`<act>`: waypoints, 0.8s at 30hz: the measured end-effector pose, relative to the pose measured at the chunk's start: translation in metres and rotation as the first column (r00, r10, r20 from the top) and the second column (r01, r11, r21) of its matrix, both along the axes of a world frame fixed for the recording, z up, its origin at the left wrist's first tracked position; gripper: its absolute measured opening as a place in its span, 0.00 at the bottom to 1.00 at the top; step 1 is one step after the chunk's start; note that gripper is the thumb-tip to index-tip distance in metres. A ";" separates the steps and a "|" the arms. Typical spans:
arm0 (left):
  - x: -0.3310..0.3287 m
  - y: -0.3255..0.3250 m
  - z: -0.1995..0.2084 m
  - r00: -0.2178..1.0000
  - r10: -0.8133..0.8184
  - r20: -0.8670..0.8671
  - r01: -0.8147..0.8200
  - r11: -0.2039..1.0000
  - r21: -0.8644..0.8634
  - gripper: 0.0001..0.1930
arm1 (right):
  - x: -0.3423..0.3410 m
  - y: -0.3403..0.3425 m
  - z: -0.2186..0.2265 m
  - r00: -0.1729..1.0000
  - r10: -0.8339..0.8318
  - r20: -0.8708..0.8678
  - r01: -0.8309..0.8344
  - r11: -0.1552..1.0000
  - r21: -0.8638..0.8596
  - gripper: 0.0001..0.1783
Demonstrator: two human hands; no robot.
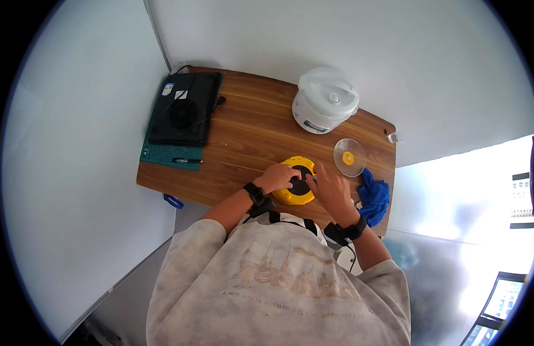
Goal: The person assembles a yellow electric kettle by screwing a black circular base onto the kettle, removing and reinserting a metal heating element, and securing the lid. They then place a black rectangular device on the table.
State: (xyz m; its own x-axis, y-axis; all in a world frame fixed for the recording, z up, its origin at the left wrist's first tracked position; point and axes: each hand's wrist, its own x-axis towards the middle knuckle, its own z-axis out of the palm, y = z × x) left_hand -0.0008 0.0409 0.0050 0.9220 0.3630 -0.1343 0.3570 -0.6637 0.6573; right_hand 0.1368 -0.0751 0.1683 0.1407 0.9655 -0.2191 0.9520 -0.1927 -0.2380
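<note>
On the near part of the table lies a round yellow appliance piece (295, 198) with a dark disc-like middle; whether it is a pot or a base I cannot tell. My left hand (276, 177) reaches over its left rim, fingers bent in toward the dark middle. From the right comes my right hand (332, 190), its thumb and fingers curled close to the left fingertips. Whatever small thing the fingertips hold between them is too small to make out. Just beyond the right hand lies a round glass lid (339, 160) with a yellow knob.
A blue cloth (374, 199) is bunched at the right edge. Behind stands a white rice cooker (321, 106). At the left, a black flat appliance (183, 115) lies upside down on a green cutting mat (157, 153) with a pen (187, 161). A small clear cup (395, 136) sits at the far right corner.
</note>
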 end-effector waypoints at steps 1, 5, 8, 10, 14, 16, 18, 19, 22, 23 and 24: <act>0.001 0.000 0.001 1.000 -0.004 -0.016 0.004 1.000 -0.007 0.18 | 0.002 -0.002 -0.004 0.999 0.034 -0.023 -0.034 0.999 0.028 0.18; 0.003 0.000 0.004 0.998 -0.008 -0.068 0.007 1.000 -0.023 0.17 | 0.012 -0.010 -0.017 0.981 0.122 -0.149 -0.072 0.950 0.303 0.19; 0.003 0.000 0.003 0.996 -0.004 -0.084 0.001 0.999 -0.032 0.17 | 0.012 -0.009 -0.014 0.981 0.138 -0.138 -0.087 0.941 0.326 0.20; 0.002 0.000 0.002 0.996 0.002 -0.088 -0.005 0.999 -0.035 0.18 | 0.004 -0.008 -0.004 0.997 0.067 -0.029 -0.060 0.976 0.210 0.19; 0.002 0.000 0.006 0.996 -0.005 -0.089 0.002 0.999 -0.036 0.18 | 0.000 0.000 -0.001 0.999 0.018 0.030 -0.019 0.998 0.061 0.19; 0.002 0.000 0.007 0.996 -0.007 -0.091 0.003 0.999 -0.045 0.18 | 0.006 -0.004 -0.009 0.997 0.061 -0.043 -0.053 0.984 0.173 0.19; 0.003 0.000 0.009 0.995 -0.005 -0.096 -0.001 0.998 -0.059 0.18 | 0.013 -0.002 -0.021 0.976 0.182 -0.118 -0.123 0.913 0.388 0.18; 0.003 0.000 0.009 0.996 -0.006 -0.091 0.000 0.998 -0.062 0.17 | 0.015 -0.001 -0.024 0.959 0.245 -0.145 -0.145 0.859 0.490 0.18; 0.002 0.000 0.010 0.997 -0.012 -0.082 0.008 0.999 -0.054 0.18 | 0.012 -0.006 -0.019 0.970 0.209 -0.124 -0.132 0.881 0.454 0.17; 0.001 0.002 0.010 0.997 -0.016 -0.081 0.013 0.999 -0.038 0.18 | 0.010 -0.006 -0.016 0.981 0.169 -0.100 -0.119 0.916 0.383 0.17; 0.002 0.002 0.010 0.997 -0.024 -0.078 0.022 0.999 -0.023 0.18 | 0.008 -0.006 -0.013 0.989 0.128 -0.070 -0.100 0.945 0.310 0.17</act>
State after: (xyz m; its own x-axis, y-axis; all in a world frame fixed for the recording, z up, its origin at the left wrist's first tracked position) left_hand 0.0011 0.0427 0.0150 0.9164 0.3381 -0.2141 0.3928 -0.6578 0.6426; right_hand 0.1453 -0.0810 0.1553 0.0191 0.9965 0.0819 0.9360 0.0110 -0.3518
